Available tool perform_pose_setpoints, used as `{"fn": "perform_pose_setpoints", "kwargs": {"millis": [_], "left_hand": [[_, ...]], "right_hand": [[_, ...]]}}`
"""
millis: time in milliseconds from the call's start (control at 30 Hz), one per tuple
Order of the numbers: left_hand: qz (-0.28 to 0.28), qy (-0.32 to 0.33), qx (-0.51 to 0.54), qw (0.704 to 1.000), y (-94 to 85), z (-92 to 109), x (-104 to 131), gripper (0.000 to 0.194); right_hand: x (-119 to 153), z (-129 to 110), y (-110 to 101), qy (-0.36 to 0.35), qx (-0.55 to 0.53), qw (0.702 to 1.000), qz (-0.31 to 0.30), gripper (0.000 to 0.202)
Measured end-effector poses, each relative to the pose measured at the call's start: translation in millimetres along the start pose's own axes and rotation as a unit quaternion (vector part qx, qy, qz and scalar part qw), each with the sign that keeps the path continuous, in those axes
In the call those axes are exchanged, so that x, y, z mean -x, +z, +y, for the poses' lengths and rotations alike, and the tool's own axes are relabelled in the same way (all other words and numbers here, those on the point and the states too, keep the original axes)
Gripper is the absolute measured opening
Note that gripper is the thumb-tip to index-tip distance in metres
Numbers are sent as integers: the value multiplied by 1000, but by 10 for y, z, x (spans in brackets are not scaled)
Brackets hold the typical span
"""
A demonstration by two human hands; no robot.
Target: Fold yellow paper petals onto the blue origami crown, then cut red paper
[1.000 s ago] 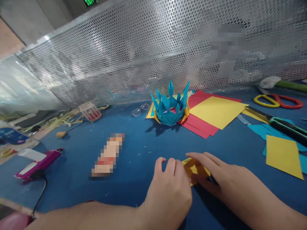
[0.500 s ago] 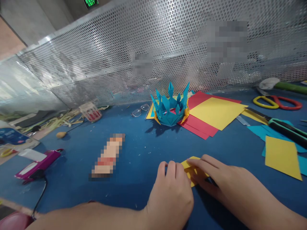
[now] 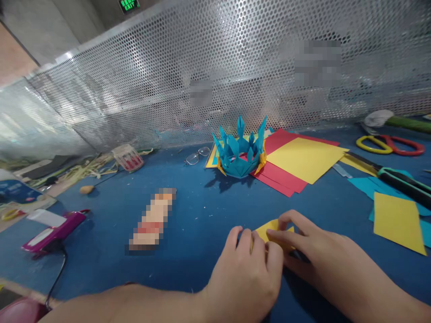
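A small piece of yellow paper (image 3: pixel 267 229), partly folded, lies between my hands near the front of the blue table. My left hand (image 3: pixel 247 264) closes on its left and near side, with the fingers curled. From the right, my right hand (image 3: pixel 308 240) grips the same paper, its fingers bent over the far right part. Much of the paper is hidden behind the fingers, so I cannot make out its folds. Beyond the hands stands a blue folded-paper crown (image 3: pixel 240 163) with yellow pieces at its sides.
Red sheets (image 3: pixel 279 179) and a yellow sheet (image 3: pixel 306 157) lie right of the crown. Red-and-yellow-handled scissors (image 3: pixel 390 144), a black-and-green tool (image 3: pixel 400 179) and a yellow square (image 3: pixel 399 220) are farther right. Glasses (image 3: pixel 197 155) and a purple glue gun (image 3: pixel 55 231) sit to the left.
My left hand has shifted slightly right over the yellow paper. The right hand's fingers have lifted and bent more, and less of the paper's near side shows.
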State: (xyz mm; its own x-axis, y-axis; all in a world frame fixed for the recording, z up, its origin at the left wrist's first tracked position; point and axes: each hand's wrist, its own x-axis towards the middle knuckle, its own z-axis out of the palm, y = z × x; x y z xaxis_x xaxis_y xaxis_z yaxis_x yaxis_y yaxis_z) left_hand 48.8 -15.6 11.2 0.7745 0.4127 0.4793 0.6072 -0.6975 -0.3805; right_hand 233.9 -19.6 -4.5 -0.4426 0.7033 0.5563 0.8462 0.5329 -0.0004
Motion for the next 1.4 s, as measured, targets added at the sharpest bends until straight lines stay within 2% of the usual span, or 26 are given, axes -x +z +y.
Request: {"fn": "perform_pose_setpoints", "kwargs": {"millis": [133,267,333,400,467,500,600,633,700,800,1000,1100,1200,1267,1400], "left_hand": [[47,16,6,999,10,-21,-1,25],[78,33,20,996,20,-49,14,22],[71,40,29,996,20,-68,6,19],[31,30,51,998,16,-102,-24,14],[-40,-10,83,996,8,-151,-75,6],[-84,-39,102,990,2,-181,-105,8],[-211,-107,175,956,-27,-273,-192,25],[-241,-117,201,942,-38,-299,-213,26],[-263,-131,248,923,-54,-336,-237,22],[-253,-160,332,895,-51,-359,-227,18],[-212,-240,522,791,24,-392,-205,20],[-172,-258,578,755,56,-429,-234,22],[-163,-287,610,720,94,-475,-257,17],[-164,-297,622,705,128,-505,-262,16],[-147,-314,628,696,195,-537,-264,32]], "right_hand": [[-6,41,0,22,-29,999,25,27],[-21,116,41,77,-127,989,-16,1],[-44,147,65,89,-166,981,-38,7],[-79,176,84,94,-196,974,-62,11],[-118,212,100,109,-224,965,-83,16],[-136,236,107,118,-237,960,-92,19],[-176,326,119,131,-283,942,-125,24],[-186,357,117,131,-300,935,-138,25],[-203,406,101,130,-329,921,-162,26],[-237,430,48,130,-357,907,-182,31],[-301,375,-34,157,-397,885,-188,36],[-295,368,-16,189,-417,869,-190,33],[-291,376,4,201,-431,857,-198,34],[-299,378,2,207,-437,852,-202,36],[-322,363,-24,230,-443,846,-186,39]]}}
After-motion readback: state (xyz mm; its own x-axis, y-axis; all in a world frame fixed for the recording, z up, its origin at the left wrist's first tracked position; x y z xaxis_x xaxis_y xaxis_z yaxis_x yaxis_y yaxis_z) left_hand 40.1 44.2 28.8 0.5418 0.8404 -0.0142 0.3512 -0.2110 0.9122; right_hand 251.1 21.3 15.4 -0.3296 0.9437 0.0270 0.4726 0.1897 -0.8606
